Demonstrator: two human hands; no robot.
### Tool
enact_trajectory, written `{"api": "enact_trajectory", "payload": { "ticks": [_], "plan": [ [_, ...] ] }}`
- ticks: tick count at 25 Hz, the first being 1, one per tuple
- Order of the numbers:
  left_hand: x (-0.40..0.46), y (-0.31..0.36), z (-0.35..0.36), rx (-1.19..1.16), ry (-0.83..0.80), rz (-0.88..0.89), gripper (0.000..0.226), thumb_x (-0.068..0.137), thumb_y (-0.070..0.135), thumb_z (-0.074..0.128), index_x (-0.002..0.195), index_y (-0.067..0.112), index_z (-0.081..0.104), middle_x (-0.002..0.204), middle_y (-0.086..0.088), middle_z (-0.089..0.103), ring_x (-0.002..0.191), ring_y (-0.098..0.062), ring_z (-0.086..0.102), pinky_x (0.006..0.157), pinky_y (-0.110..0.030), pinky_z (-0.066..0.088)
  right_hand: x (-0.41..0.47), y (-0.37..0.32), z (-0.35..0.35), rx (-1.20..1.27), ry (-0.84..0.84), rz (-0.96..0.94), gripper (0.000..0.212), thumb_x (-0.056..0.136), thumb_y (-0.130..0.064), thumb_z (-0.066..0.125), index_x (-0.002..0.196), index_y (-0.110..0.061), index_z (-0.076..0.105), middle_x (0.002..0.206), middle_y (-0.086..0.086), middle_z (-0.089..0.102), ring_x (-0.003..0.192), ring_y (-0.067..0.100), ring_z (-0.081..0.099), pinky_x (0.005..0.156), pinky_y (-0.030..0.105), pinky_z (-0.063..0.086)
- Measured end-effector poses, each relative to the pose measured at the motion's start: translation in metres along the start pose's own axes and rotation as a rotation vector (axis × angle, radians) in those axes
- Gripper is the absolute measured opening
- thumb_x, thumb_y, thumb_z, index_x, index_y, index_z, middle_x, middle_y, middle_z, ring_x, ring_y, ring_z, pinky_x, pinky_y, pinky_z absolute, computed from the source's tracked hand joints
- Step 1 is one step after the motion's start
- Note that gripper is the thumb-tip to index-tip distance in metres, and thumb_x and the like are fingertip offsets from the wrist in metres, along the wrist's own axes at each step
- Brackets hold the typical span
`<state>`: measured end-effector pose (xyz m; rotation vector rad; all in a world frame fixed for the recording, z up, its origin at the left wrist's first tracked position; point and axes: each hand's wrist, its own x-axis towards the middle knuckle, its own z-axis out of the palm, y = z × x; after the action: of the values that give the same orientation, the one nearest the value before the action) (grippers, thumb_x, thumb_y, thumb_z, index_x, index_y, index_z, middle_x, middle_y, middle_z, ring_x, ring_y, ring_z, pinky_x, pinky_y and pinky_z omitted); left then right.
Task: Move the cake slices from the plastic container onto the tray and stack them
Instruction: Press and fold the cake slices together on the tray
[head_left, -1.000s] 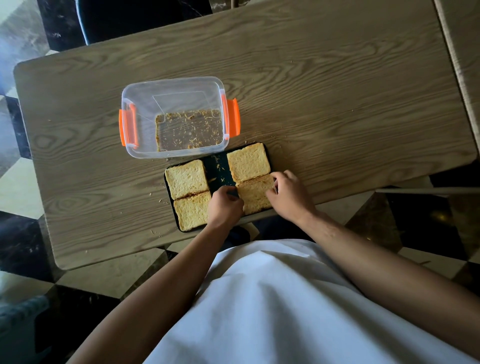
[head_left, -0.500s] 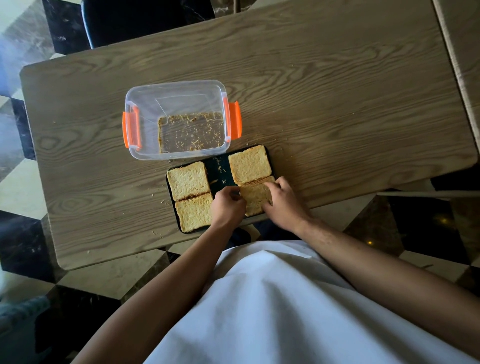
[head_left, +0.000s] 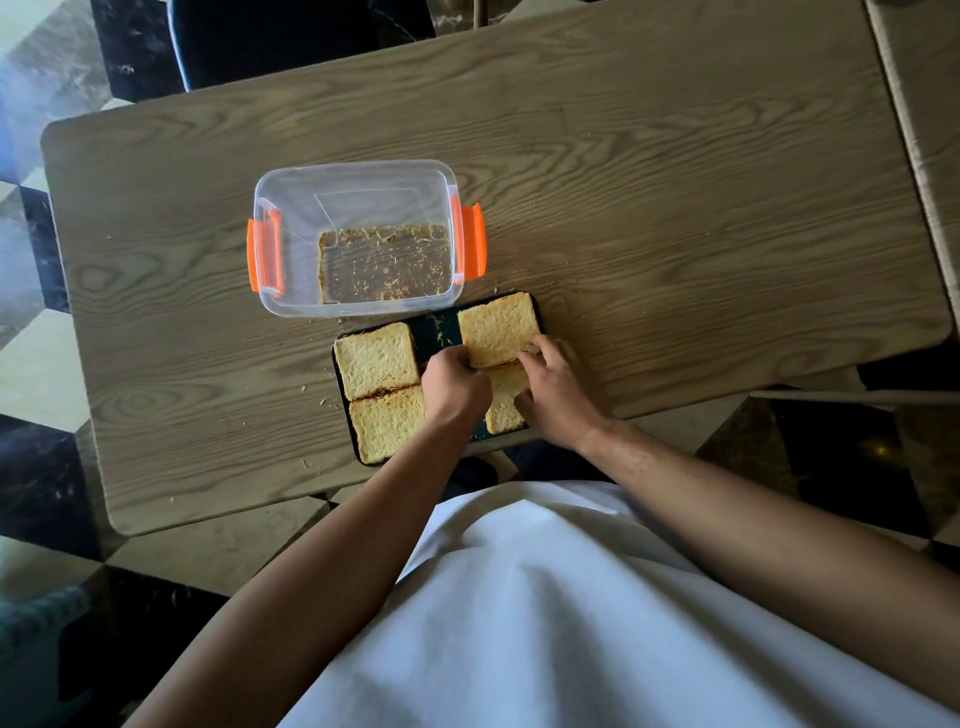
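A dark tray (head_left: 435, 328) lies at the table's near edge with several golden cake slices on it. Two slices (head_left: 375, 358) (head_left: 387, 423) sit side by side on its left half. On the right half, the far slice (head_left: 496, 330) has its near edge pinched by both hands. My left hand (head_left: 454, 382) grips the near left corner and my right hand (head_left: 558, 389) the near right corner. The near right slice (head_left: 506, 405) shows only partly between the hands. The clear plastic container (head_left: 358, 234) with orange latches holds only crumbs.
The wooden table (head_left: 675, 208) carries scattered crumbs around the tray. A dark chair (head_left: 291, 36) stands beyond the far edge. A second table edge (head_left: 924, 130) runs along the right. Checkered floor lies on the left.
Both hands have moved away from me, from the near right slice to the near edge of the far right slice, and closed on it.
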<state>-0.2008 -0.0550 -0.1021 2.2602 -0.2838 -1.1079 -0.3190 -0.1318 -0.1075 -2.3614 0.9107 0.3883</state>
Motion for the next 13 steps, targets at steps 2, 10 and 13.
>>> {"api": "enact_trajectory", "payload": {
  "ticks": [2,10,13],
  "plan": [
    [0.001,0.001,0.000,-0.016,-0.011,-0.002,0.035,0.068,-0.006,0.046,0.083,0.008,0.074,0.077,-0.014,0.074,0.059,-0.026,0.054,0.052,-0.027,0.040,0.000,0.001,0.001,0.001,0.000,-0.001,0.060,0.086,0.005,0.064,0.143,-0.001,0.047,0.157,0.016,0.030,0.145,0.029,0.025,0.118,0.034,0.027],
    [0.002,-0.005,-0.009,0.099,-0.009,0.047,0.032,0.079,0.001,0.054,0.104,0.011,0.071,0.096,-0.010,0.074,0.085,-0.031,0.068,0.062,-0.029,0.049,0.007,0.002,0.000,-0.047,0.032,-0.036,0.059,0.085,-0.002,0.065,0.141,-0.002,0.050,0.153,0.018,0.036,0.144,0.031,0.026,0.117,0.036,0.028],
    [-0.005,-0.016,-0.019,0.316,0.061,0.231,0.046,0.084,0.007,0.058,0.130,0.008,0.058,0.124,-0.014,0.058,0.111,-0.031,0.054,0.088,-0.033,0.044,0.013,-0.006,0.001,-0.086,0.016,-0.083,0.068,0.081,0.009,0.064,0.144,-0.001,0.044,0.156,0.022,0.030,0.146,0.035,0.024,0.120,0.040,0.027]
  ]
}}
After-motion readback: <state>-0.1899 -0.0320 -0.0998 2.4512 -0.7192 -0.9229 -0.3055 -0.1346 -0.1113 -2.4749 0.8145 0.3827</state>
